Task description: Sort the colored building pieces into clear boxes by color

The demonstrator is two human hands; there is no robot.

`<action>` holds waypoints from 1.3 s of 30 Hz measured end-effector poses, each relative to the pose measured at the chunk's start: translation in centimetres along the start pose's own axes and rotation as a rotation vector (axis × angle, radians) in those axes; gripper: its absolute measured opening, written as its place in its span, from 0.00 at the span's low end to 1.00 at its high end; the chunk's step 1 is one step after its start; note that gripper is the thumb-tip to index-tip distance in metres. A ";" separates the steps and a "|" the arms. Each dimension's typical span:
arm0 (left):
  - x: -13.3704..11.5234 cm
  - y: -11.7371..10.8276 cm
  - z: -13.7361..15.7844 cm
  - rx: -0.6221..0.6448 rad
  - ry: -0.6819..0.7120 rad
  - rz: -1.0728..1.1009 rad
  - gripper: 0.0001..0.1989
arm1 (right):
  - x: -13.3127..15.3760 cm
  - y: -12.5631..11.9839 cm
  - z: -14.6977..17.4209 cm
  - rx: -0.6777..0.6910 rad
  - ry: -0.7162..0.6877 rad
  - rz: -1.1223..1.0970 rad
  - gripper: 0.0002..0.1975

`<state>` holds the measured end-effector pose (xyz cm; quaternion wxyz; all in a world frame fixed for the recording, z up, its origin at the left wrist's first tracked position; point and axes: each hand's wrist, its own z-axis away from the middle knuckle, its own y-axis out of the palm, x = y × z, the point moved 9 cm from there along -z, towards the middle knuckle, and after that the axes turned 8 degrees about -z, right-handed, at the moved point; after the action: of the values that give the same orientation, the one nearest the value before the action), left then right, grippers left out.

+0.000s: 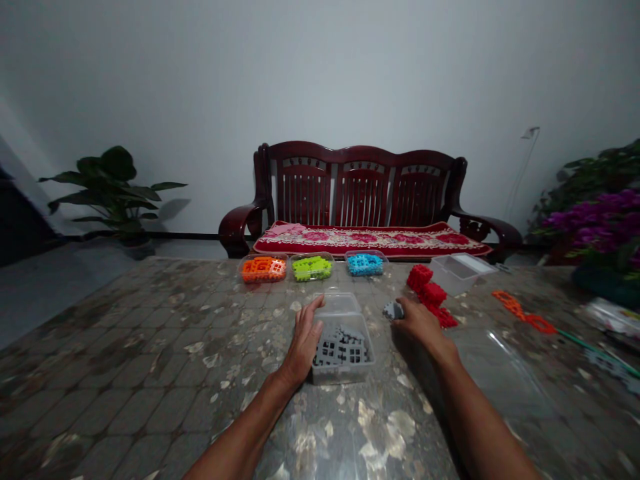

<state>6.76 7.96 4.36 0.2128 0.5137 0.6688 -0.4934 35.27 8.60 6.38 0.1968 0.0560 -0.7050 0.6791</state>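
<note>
A clear plastic box [320, 377] with grey lattice pieces [341, 347] inside stands in front of me on the patterned table. My left hand [303, 341] rests against the box's left side, fingers wrapped on its wall. To the right of the box, my right hand [419, 320] pinches a grey lattice piece [393, 310] just above the table. A pile of red lattice pieces [429, 293] lies right behind that hand.
Three clear boxes stand in a row at the table's far edge: orange pieces [263, 268], green pieces [312, 267], blue pieces [365, 263]. An empty clear box [457, 272] sits far right, loose orange pieces [520, 312] beyond it. A wooden bench [365, 200] stands behind the table.
</note>
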 end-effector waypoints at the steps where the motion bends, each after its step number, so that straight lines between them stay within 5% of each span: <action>1: 0.0 0.0 0.0 -0.001 0.000 0.000 0.25 | -0.1 0.2 0.0 0.006 0.005 -0.001 0.25; 9: -0.1 -0.1 0.0 0.000 -0.008 0.006 0.26 | -0.5 -0.4 -0.7 -0.056 -0.068 -0.156 0.22; 16: -0.4 -0.2 0.0 -0.007 -0.013 0.004 0.25 | 6.2 -2.4 1.9 0.151 -0.457 -0.637 0.27; 25: -0.3 -0.1 0.0 -0.004 -0.017 0.008 0.25 | 10.4 -2.3 6.2 0.324 -0.628 -0.522 0.26; 31: -0.1 -0.2 0.0 -0.011 -0.017 0.000 0.25 | 6.8 -2.5 2.7 0.166 -0.477 -0.511 0.18; 39: -0.1 -0.2 0.0 -0.012 -0.012 0.018 0.25 | -1.3 0.6 -1.4 -0.018 -0.107 -0.124 0.25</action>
<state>6.64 7.89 4.56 0.2242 0.5154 0.6659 -0.4906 36.56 9.81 5.32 0.2010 0.1337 -0.7159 0.6552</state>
